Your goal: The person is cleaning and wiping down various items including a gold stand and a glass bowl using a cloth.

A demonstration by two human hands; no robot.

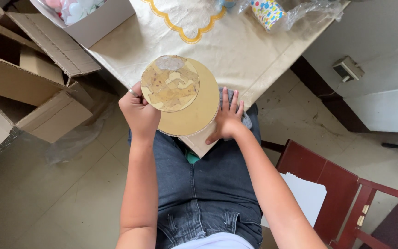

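Left hand clenched on small round gold board, glue-scarred. Right hand flat, released, steadying larger gold disc on lap. Step judged: separating stacked boards; firm bracing needed next.

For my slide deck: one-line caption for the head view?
Left hand holds small round board over gold disc; right hand steadies it.

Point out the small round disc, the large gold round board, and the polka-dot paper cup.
small round disc [170, 84], head view, middle of its patchy face.
large gold round board [199, 113], head view, bare gold surface.
polka-dot paper cup [267, 12], head view, its side.
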